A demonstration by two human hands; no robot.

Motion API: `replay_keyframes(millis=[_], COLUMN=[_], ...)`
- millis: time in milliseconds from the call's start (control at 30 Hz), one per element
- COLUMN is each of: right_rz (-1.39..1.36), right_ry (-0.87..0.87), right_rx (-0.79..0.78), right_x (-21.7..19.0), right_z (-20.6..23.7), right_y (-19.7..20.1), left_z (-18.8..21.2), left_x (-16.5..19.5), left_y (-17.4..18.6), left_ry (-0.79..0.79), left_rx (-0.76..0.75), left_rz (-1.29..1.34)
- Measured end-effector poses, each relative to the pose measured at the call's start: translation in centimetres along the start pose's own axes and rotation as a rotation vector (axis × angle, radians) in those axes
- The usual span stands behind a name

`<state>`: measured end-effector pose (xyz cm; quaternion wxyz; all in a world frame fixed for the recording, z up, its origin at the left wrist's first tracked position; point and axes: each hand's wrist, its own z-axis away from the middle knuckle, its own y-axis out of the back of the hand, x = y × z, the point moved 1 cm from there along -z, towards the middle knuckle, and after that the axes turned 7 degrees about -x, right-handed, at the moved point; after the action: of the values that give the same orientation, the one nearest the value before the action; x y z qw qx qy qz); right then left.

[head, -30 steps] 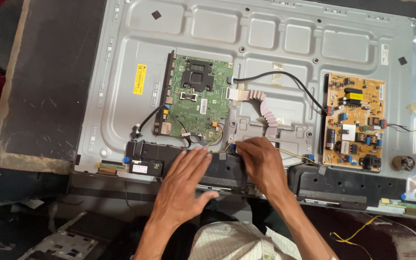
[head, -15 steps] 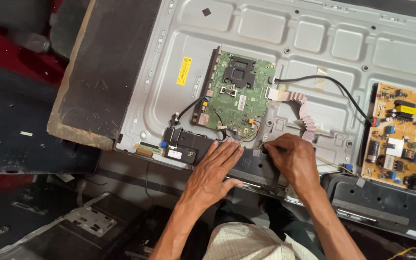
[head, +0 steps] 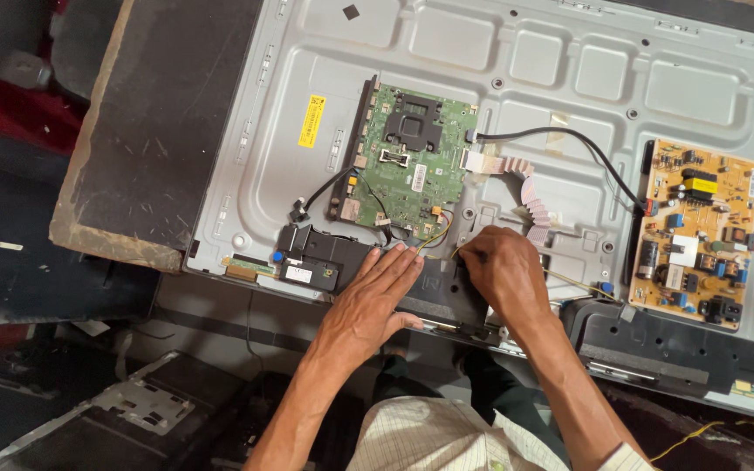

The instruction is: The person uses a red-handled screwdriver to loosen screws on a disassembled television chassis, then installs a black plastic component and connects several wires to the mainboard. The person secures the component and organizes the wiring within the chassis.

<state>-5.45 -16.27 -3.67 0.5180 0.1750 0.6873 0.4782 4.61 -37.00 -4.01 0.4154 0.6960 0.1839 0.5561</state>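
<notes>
A flat-screen television lies face down, its grey metal back panel exposed. A green circuit board sits at the centre and a yellow-brown power board at the right. My left hand lies flat, fingers together, on the black speaker bar at the panel's near edge. My right hand is closed beside it, pinching thin yellow and black wires that run up toward the green board. What sits under the right palm is hidden.
A white ribbon cable and a black cable run between the boards. A second black speaker bar lies at the lower right. A dark worn tabletop shows left of the panel. Metal scrap lies on the floor.
The view has shifted so the panel sits further right and lower in the picture. Both hands stay at the speaker bar; the right hand's fingers have closed on the thin wires.
</notes>
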Motion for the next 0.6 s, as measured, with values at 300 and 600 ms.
replay_keyframes(millis=[300, 600], right_rz=[-0.002, 0.016], right_ry=[-0.032, -0.102], right_rx=[0.072, 0.068], right_x=[-1.2, -1.5], right_z=[1.1, 1.2], right_y=[0.3, 0.1], left_z=[3.8, 5.6], left_x=[-2.8, -7.7], left_y=[2.5, 6.4], left_ry=[0.453, 0.719], left_rx=[0.745, 0.807], left_rz=[0.123, 0.341])
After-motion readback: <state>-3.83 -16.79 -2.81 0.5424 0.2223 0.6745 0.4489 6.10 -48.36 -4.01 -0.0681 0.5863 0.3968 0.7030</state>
